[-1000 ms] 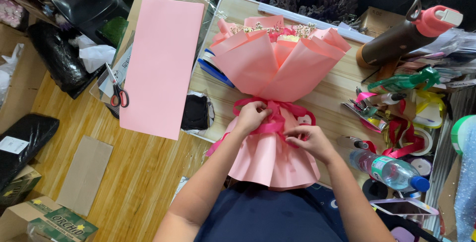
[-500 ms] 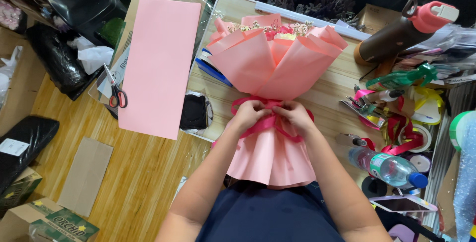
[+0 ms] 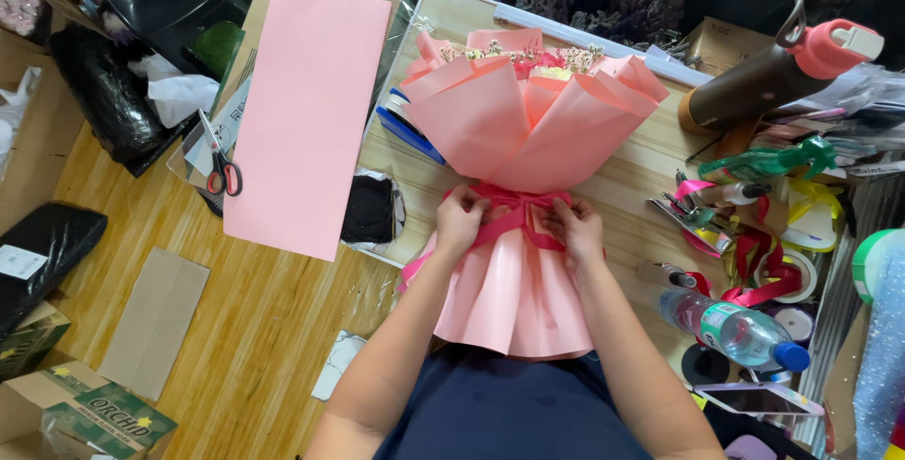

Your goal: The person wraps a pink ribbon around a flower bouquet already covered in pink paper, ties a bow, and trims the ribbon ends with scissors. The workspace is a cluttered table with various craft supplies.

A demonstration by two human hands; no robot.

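Centrally, pink-wrapped bouquet (image 3: 528, 130) flared wide, magenta ribbon (image 3: 514, 210) cinching waist.

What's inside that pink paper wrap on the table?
At the open top of the pink paper wrap, small pale and pink blooms peek out. The stems are hidden by the paper, the pink ribbon and both hands.

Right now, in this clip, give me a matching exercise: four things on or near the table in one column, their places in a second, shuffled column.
Things:
1. scissors
2. water bottle
3. ribbon
4. pink paper sheet

Places:
A. tied around the bouquet, between both hands
B. lying flat, left of the bouquet
C. lying on its side at the right edge of the table
D. at the pink sheet's left edge

Pairs: 1-D, 2-C, 3-A, 4-B
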